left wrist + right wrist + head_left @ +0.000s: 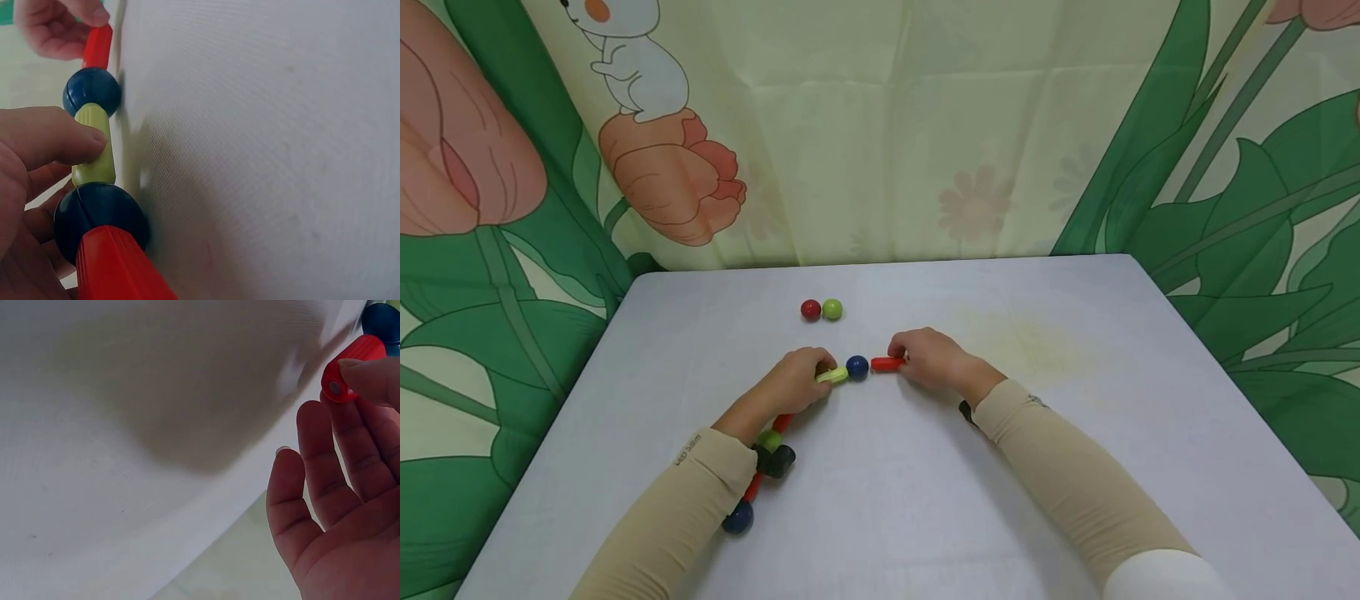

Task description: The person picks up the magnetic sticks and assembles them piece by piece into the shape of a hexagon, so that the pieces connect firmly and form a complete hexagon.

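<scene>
My left hand [796, 379] pinches a yellow-green rod [95, 164] between thumb and fingers. One end of this rod meets a dark blue ball [857, 367]; the other meets a second blue ball [100, 215], which my hand hides in the head view. From that second ball a red rod [119, 269] runs back toward me. My right hand [934, 360] pinches another red rod [886, 364] by its far end, where a small silvery disc shows in the right wrist view. This rod points at the first blue ball; whether they touch, I cannot tell.
Under my left forearm the chain continues with a green ball [770, 440], a red rod [752, 487] and a blue ball [739, 517]. Farther back, a red ball [810, 310] and a green ball [832, 309] sit side by side on the white table [880, 517]. A printed curtain [880, 167] hangs behind.
</scene>
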The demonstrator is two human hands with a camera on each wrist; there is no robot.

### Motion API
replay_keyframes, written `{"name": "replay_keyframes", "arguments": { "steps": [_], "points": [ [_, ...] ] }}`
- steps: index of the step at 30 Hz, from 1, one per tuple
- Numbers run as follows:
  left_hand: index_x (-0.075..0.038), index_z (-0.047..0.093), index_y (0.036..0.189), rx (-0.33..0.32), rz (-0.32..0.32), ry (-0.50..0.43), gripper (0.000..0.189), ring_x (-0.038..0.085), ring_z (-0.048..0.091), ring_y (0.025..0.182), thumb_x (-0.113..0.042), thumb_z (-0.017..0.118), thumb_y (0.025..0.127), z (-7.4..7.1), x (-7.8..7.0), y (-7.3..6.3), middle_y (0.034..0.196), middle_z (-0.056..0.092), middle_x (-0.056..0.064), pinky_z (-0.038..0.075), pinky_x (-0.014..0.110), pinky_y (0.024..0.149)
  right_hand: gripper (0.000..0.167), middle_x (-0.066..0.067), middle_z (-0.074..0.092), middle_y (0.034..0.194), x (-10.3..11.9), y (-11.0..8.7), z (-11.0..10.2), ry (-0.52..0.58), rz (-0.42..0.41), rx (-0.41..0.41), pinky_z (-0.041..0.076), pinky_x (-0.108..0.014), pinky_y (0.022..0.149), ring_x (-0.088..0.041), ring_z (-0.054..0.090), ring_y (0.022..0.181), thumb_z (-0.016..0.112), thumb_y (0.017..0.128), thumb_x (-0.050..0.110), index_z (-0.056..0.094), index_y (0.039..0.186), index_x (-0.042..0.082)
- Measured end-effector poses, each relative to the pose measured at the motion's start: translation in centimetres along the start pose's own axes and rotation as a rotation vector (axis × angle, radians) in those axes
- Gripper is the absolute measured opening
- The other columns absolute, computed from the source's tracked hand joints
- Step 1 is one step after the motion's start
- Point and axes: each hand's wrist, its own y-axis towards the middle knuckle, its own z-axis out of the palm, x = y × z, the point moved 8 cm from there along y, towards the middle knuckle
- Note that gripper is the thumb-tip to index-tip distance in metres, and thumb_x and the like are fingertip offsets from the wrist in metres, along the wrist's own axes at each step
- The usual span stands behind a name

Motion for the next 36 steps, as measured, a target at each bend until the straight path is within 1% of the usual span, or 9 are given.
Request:
{"name": "replay_keyframes", "arguments": {
  "steps": [7, 10, 14, 16, 20, 23, 30, 33, 36],
  "points": [
    [-0.002, 0.064, 0.122, 0.008, 0.019, 0.006, 0.03, 0.022, 0.056, 0.095, -0.011, 0.068, 0.093, 0.0, -0.2, 0.1, 0.105, 0.061, 0.007, 0.05, 0.038, 0.092, 0.026, -0.002, 0.066, 0.103, 0.1, 0.3, 0.2, 0.003, -0.001, 0.001, 0.047, -0.038, 0.095, -0.023, 0.057, 0.099, 0.059, 0.091, 0.002, 0.068, 0.114, 0.01],
    [-0.003, 0.063, 0.125, 0.013, 0.018, 0.032, 0.033, 0.023, 0.057, 0.099, -0.011, 0.068, 0.093, 0.0, -0.3, 0.3, 0.11, 0.062, 0.008, 0.049, 0.039, 0.094, 0.026, -0.002, 0.066, 0.103, 0.2, 0.3, 0.1, 0.0, 0.003, 0.003, 0.047, -0.038, 0.095, -0.023, 0.057, 0.099, 0.06, 0.091, 0.002, 0.068, 0.114, 0.01],
    [-0.007, 0.06, 0.132, 0.024, 0.027, 0.075, 0.04, 0.025, 0.057, 0.11, -0.014, 0.068, 0.094, 0.0, -1.2, 1.0, 0.121, 0.063, 0.01, 0.048, 0.042, 0.099, 0.025, -0.002, 0.066, 0.102, 0.4, 0.2, 0.1, 0.007, -0.006, 0.002, 0.047, -0.038, 0.095, -0.023, 0.057, 0.098, 0.061, 0.09, 0.003, 0.068, 0.113, 0.01],
    [-0.009, 0.059, 0.135, 0.029, 0.055, 0.092, 0.042, 0.027, 0.058, 0.114, -0.014, 0.069, 0.094, 0.0, -2.0, 1.4, 0.125, 0.063, 0.011, 0.047, 0.044, 0.1, 0.025, -0.002, 0.066, 0.102, 0.5, 0.1, 0.0, 0.009, -0.014, -0.001, 0.047, -0.038, 0.094, -0.023, 0.058, 0.097, 0.062, 0.09, 0.003, 0.068, 0.113, 0.01],
    [-0.01, 0.061, 0.135, 0.037, 0.138, 0.136, 0.043, 0.028, 0.057, 0.118, -0.016, 0.07, 0.094, 0.2, -3.6, 2.1, 0.128, 0.062, 0.012, 0.046, 0.045, 0.102, 0.023, -0.001, 0.067, 0.102, 0.5, 0.0, 0.1, 0.017, -0.021, -0.006, 0.047, -0.037, 0.094, -0.022, 0.059, 0.097, 0.063, 0.091, 0.005, 0.069, 0.112, 0.01],
    [-0.011, 0.064, 0.133, 0.04, 0.177, 0.156, 0.04, 0.027, 0.057, 0.117, -0.016, 0.071, 0.094, 0.6, -4.4, 2.6, 0.127, 0.063, 0.011, 0.044, 0.043, 0.103, 0.021, 0.0, 0.068, 0.101, 0.4, 0.0, 0.1, 0.028, -0.022, -0.011, 0.048, -0.037, 0.093, -0.021, 0.059, 0.097, 0.065, 0.091, 0.006, 0.069, 0.112, 0.01],
    [-0.011, 0.07, 0.123, 0.07, 0.162, 0.15, 0.029, 0.024, 0.057, 0.107, -0.013, 0.07, 0.094, 0.8, -4.9, 3.0, 0.117, 0.066, 0.007, 0.044, 0.042, 0.102, 0.024, -0.002, 0.068, 0.106, 0.2, -0.3, 0.0, 0.043, -0.021, -0.025, 0.048, -0.037, 0.093, -0.022, 0.059, 0.099, 0.065, 0.093, 0.008, 0.068, 0.116, 0.01],
    [-0.011, 0.069, 0.123, 0.067, 0.15, 0.131, 0.029, 0.024, 0.056, 0.106, -0.014, 0.069, 0.094, 0.7, -4.6, 3.1, 0.118, 0.066, 0.008, 0.044, 0.043, 0.103, 0.027, -0.004, 0.069, 0.111, 0.1, -0.6, -0.3, 0.027, -0.03, -0.032, 0.048, -0.038, 0.093, -0.023, 0.061, 0.099, 0.063, 0.092, 0.008, 0.068, 0.118, 0.009],
    [-0.011, 0.069, 0.125, 0.06, 0.121, 0.107, 0.03, 0.025, 0.055, 0.108, -0.014, 0.069, 0.095, 0.4, -4.0, 3.2, 0.121, 0.065, 0.009, 0.043, 0.044, 0.104, 0.029, -0.005, 0.068, 0.113, -0.2, -1.0, -0.8, 0.024, -0.026, -0.035, 0.049, -0.039, 0.093, -0.024, 0.061, 0.1, 0.061, 0.091, 0.007, 0.067, 0.119, 0.009]
  ]
}}
